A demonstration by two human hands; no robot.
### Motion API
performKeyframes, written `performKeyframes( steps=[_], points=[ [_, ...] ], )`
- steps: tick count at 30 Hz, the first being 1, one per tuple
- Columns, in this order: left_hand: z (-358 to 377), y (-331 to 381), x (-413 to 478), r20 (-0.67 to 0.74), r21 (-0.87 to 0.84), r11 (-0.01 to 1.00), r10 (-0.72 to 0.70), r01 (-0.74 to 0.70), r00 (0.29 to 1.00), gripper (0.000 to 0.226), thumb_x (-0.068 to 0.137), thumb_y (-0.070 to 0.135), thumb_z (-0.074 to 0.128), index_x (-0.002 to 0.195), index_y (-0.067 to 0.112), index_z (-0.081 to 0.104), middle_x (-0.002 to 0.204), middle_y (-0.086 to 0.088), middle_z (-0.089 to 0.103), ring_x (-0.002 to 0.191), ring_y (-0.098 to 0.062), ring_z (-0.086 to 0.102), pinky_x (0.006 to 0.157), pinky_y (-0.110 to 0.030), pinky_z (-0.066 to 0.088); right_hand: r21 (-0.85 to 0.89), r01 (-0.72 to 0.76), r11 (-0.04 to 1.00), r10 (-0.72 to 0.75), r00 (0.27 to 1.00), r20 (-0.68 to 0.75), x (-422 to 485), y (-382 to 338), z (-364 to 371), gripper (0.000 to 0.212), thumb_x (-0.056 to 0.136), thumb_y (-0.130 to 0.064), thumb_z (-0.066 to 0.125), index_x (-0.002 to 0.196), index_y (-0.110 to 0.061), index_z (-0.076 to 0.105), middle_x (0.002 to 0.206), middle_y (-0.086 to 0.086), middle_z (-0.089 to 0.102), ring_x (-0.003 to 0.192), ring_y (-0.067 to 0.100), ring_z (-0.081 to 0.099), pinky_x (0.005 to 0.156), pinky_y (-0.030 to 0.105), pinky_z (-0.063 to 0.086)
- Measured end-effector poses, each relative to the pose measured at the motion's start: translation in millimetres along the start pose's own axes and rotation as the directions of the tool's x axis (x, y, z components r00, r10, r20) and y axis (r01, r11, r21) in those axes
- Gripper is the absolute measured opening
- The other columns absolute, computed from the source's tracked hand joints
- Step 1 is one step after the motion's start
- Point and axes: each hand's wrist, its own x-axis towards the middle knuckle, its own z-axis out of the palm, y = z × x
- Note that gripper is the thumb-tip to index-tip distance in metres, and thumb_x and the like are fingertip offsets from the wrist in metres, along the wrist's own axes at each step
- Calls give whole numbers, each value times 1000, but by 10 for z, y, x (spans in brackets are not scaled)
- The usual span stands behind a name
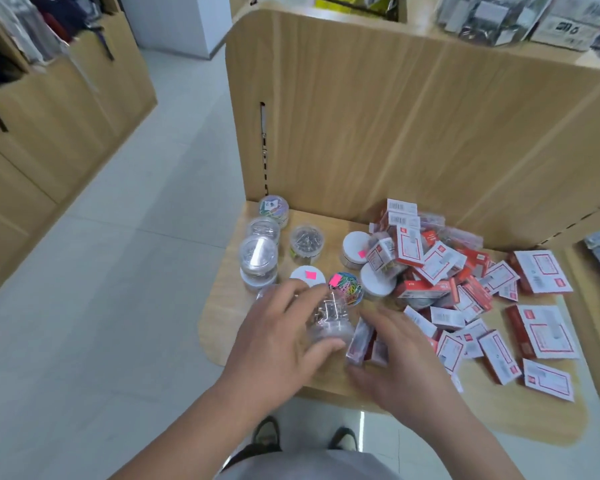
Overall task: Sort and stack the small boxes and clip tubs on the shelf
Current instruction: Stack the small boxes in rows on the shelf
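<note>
Gripping a clear tub (329,323) in the left hand (278,341), pinching small boxes (361,341), on end, in the right hand (406,365), over the shelf (222,327) front. Just ahead-left, tub row (260,251), nearer the left; box heap (465,282) away right.

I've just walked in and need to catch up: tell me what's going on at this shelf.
A person stands at a wooden shelf, sorting stationery. The left hand grips a clear tub of metal clips, and the right hand holds a couple of small boxes beside it near the front edge. Other round tubs sit grouped on the left, some stacked. The red and white boxes lie in a loose heap on the right.
</note>
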Motion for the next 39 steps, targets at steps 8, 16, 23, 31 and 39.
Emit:
performKeyframes(
  steps=[8, 16, 23, 31, 39],
  points=[
    [-434, -580, -489, -135, -403, 676, -710, 616, 691, 37, 78, 62, 75, 101, 34, 67, 88, 13, 73, 81, -5, 69, 74, -30, 55, 144, 15, 989, -27, 996, 80, 351, -508, -149, 84, 74, -46, 79, 147, -43, 38, 120, -20, 40, 101, 2, 54, 87, 21, 47],
    [-292, -825, -205, -114, -290, 718, -682, 632, 722, 27, 87, 54, 70, 90, 27, 70, 90, 7, 67, 85, -10, 64, 78, -25, 50, 41, -1, 999, -3, 995, 98, 952, -674, 217, 82, 79, -43, 81, 150, -29, 42, 132, -8, 52, 126, 16, 49, 98, 36, 47],
    [-519, -425, -424, -295, -266, 853, -515, 449, 805, 20, 93, 33, 69, 113, 31, 65, 112, 16, 57, 89, -6, 62, 66, -14, 44, -48, -124, 991, 120, 990, -75, 698, -249, -59, 44, 88, -34, 73, 131, -24, 66, 123, -6, 65, 117, 21, 59, 91, 38, 52],
    [-153, -115, -497, -131, -269, 917, -338, 295, 932, 32, 88, 9, 76, 106, 35, 71, 107, 16, 64, 72, -4, 62, 63, -11, 43, -323, 6, 946, 14, 998, 60, 699, -230, 124, 30, 85, -39, 65, 112, -25, 68, 113, -7, 64, 102, 26, 61, 70, 36, 55],
    [-2, -207, -597, -92, -318, 886, -382, 337, 920, 36, 90, 9, 73, 111, 38, 70, 110, 14, 63, 81, -8, 69, 66, -27, 57, -126, -59, 990, 86, 972, 218, 401, -420, 148, 54, 73, -55, 77, 119, -32, 58, 113, -10, 54, 103, 20, 61, 78, 37, 53]
  ],
)
